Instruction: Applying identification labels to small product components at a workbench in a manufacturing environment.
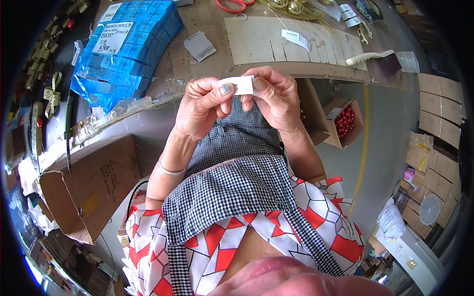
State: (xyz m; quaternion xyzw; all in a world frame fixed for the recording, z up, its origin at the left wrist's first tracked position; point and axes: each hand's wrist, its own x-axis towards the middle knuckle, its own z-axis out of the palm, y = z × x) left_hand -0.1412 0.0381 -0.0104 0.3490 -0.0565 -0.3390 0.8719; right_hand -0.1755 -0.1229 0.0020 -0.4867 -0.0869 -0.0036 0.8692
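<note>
Between my two hands, just in front of the table edge, is a small white paper label (244, 85) with dark print. My left hand (203, 104) pinches its left end between thumb and fingers. At the other end, my right hand (274, 101) grips it with thumb and forefinger; whether it is one layer or several, I cannot tell. Beyond my left hand, a stack of white labels (200, 47) lies on the table. A single printed white label (296, 38) rests on a cardboard sheet (256, 47) further right.
A blue plastic-wrapped pack (131, 49) sits at the table's left. Red-handled scissors (234, 5) and gold baubles (295, 7) lie at the back. A white-handled brush (370, 57) is on the right. Below stand an open carton (91, 187) and a box of red baubles (344, 122).
</note>
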